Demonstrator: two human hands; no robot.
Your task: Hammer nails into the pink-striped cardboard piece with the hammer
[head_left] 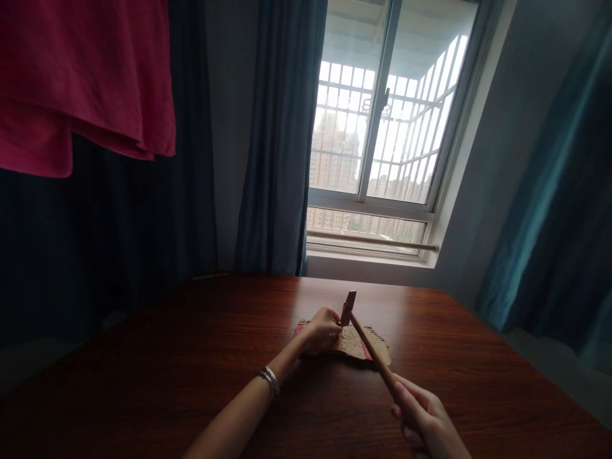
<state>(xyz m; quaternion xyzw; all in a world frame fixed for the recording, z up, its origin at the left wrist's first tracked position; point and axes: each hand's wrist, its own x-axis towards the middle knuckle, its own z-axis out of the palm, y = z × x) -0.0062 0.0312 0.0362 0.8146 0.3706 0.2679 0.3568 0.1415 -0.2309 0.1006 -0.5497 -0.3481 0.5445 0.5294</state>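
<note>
My right hand (423, 411) is wrapped round the wooden handle of a hammer (371, 350). The hammer's head is at the far end, close beside the fingertips of my left hand (324, 324). Those fingers are pinched together over a piece of cardboard (354, 344), and whatever they hold is too small and hidden to make out. The cardboard lies flat, tan with pink patches and a ragged edge, and many small dark dots or holes cover its surface. Whether the hammer head touches anything cannot be told.
The cardboard rests on a glossy reddish-brown wooden table (215, 363). Beyond the table's far edge is a barred window (377, 146) with a rail across its lower part. Blue curtains (282, 140) hang on both sides. A pink cloth (95, 76) hangs at upper left.
</note>
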